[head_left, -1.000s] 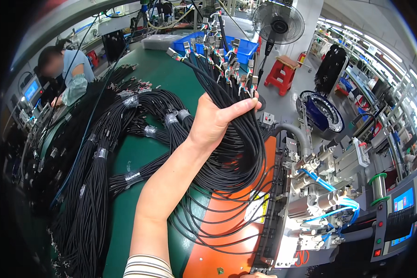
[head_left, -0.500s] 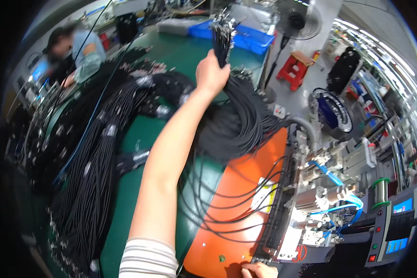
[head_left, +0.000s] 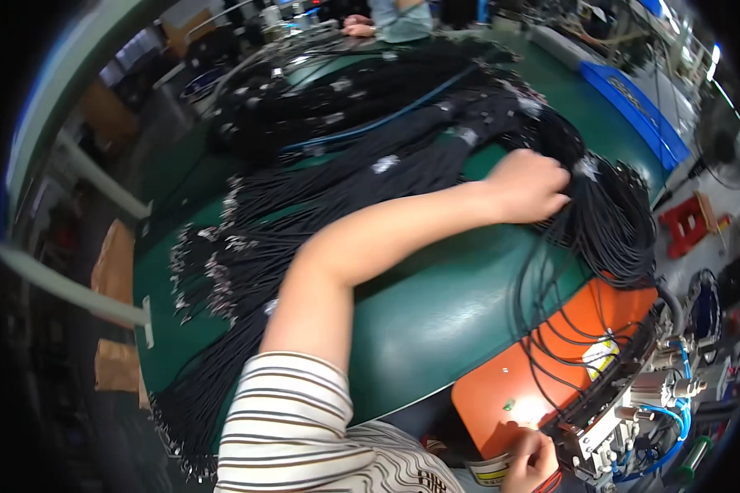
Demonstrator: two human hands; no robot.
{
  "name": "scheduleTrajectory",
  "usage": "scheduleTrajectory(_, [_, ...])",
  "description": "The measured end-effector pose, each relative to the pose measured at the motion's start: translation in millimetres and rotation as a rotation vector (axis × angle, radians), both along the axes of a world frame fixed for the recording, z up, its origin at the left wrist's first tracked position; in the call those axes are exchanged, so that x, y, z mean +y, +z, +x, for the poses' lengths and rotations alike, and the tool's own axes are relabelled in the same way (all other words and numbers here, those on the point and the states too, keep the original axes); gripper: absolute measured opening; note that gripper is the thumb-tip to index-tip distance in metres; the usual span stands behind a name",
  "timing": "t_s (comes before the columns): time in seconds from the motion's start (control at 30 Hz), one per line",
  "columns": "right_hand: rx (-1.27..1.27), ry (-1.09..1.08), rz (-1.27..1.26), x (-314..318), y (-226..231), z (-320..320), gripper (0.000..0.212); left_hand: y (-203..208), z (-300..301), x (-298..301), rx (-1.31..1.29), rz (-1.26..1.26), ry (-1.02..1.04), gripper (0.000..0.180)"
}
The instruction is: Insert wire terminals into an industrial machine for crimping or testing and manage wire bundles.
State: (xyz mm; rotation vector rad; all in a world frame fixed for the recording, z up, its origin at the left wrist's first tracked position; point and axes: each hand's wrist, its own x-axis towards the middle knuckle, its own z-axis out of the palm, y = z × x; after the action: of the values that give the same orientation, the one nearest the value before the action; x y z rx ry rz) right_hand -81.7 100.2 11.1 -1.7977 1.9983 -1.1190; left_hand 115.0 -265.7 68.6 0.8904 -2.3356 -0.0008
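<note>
My left hand (head_left: 530,187) is closed, its fingers curled against the left side of a thick coiled bundle of black cables (head_left: 621,218) on the green table. What lies inside the fingers is hidden. Several loose black cables (head_left: 524,283) run down from near this hand and loop over an orange board (head_left: 489,411) to a clamp machine (head_left: 633,403). My right hand (head_left: 530,460) rests by the board's near edge, fingers bent together; anything between them is too small to make out.
More tied black cable bundles (head_left: 345,197) spread across the table's left and far side. A blue tray (head_left: 637,111) lies at the far right, a red stool (head_left: 689,223) beyond it. Across the table, a co-worker's hands and sleeve (head_left: 401,20) show.
My view has swung to the left. The left hand has let go of the upright cable bundle and come down beside the coil. My right hand shows more fully, still near the board's edge.
</note>
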Motion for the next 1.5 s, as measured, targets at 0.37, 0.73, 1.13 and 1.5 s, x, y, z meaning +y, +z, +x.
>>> scheduleTrajectory(0.37, [-0.009, 0.166, 0.027, -25.1, -5.6, 19.3, 0.003, -73.1, 433.6, 91.8, -0.018, 0.333, 0.968, 0.027])
scheduleTrajectory(0.73, [-0.032, 0.673, 0.155, -93.2, 15.1, 139.1, 0.005, -108.1, 374.3, 15.0, -0.194, 0.157, 0.548, 0.046])
scheduleTrajectory(1.13, [-0.110, 0.620, 0.204, -93.6, -28.6, 140.1, 0.007, -41.0, 353.5, -20.8, -0.492, 0.596, 0.929, 0.054])
scheduleTrajectory(1.5, [0.209, 0.625, -0.157, -93.4, -35.0, 148.9, 0.009, 5.6, 374.4, 100.7, -0.021, 0.127, 0.771, 0.033])
